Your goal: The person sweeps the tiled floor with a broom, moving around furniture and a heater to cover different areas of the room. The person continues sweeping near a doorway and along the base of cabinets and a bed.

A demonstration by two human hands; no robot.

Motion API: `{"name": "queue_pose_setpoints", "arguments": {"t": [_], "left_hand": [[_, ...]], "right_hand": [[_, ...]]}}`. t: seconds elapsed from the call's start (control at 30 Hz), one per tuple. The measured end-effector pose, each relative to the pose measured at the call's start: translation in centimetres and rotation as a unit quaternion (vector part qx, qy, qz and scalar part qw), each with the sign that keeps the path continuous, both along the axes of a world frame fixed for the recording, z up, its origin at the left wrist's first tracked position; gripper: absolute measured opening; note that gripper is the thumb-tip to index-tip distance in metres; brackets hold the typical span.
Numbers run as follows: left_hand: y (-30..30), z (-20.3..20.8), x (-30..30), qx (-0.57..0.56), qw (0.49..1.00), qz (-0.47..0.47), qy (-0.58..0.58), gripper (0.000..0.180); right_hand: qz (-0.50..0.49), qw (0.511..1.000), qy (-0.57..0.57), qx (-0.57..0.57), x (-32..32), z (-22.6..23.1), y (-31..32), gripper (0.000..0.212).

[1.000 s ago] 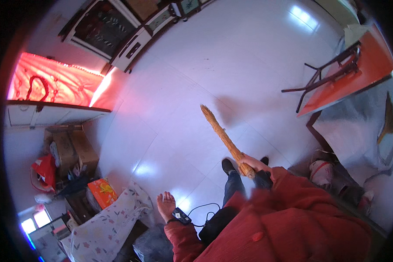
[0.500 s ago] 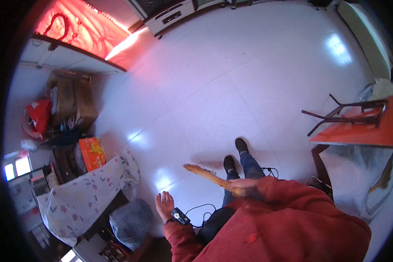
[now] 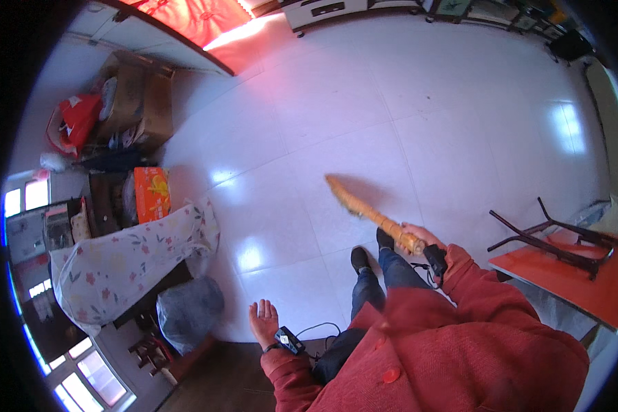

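My right hand (image 3: pixel 426 235) is wrapped round the thick, bound handle end of a yellow straw hand broom (image 3: pixel 372 214). The broom's bristle tip points away from me and to the left, above the pale tiled floor (image 3: pixel 309 147); whether it touches the tiles I cannot tell. My left hand (image 3: pixel 262 323) is held out beside my body, palm up, with fingers stretched and nothing in it. A small black device (image 3: pixel 290 340) with a cable is strapped at the left wrist, and another black device (image 3: pixel 435 259) sits at the right wrist.
On the left stand a table under a floral cloth (image 3: pixel 127 261), an orange box (image 3: pixel 152 195), cardboard boxes (image 3: pixel 134 103) and a stool with a grey cover (image 3: pixel 190 314). At the right, an orange folding table (image 3: pixel 577 271) carries dark metal legs. A white cabinet (image 3: pixel 329 12) lies far ahead.
My right hand has swung the hand broom forward and to the right, away from my body. My left hand stays open in nearly the same place. The whole view has shifted.
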State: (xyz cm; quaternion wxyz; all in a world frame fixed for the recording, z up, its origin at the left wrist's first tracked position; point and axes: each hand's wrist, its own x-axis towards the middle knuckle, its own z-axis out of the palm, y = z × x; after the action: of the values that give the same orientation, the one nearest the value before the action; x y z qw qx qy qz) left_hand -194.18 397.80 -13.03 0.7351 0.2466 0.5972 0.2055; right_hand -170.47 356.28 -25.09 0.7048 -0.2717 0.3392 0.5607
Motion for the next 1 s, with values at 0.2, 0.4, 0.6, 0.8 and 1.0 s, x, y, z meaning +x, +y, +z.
{"name": "queue_pose_setpoints", "arguments": {"t": [0.2, 0.4, 0.6, 0.8, 1.0], "left_hand": [[-0.4, 1.8, 0.2, 0.024, 0.999, 0.025, -0.036, 0.036], [2.6, 0.6, -1.2, 0.003, 0.995, 0.057, -0.087, 0.040], [6.8, 1.3, -1.7, 0.019, 0.994, 0.040, -0.096, 0.052], [11.7, 2.8, -2.8, 0.004, 0.982, 0.120, -0.146, 0.032], [15.4, 3.7, -1.6, -0.013, 0.971, 0.134, -0.198, 0.030]], "right_hand": [[-0.022, 0.996, -0.083, -0.027, 2.0, 1.6, 4.9, 0.028], [0.088, 0.983, -0.164, -0.004, -1.7, 4.2, 10.3, 0.030], [0.285, 0.948, -0.128, 0.061, -5.9, 4.9, 18.1, 0.033], [0.408, 0.900, -0.150, 0.036, -8.9, 2.6, 27.6, 0.031], [0.290, 0.957, 0.008, -0.013, -6.2, 2.3, 28.7, 0.035]]}}
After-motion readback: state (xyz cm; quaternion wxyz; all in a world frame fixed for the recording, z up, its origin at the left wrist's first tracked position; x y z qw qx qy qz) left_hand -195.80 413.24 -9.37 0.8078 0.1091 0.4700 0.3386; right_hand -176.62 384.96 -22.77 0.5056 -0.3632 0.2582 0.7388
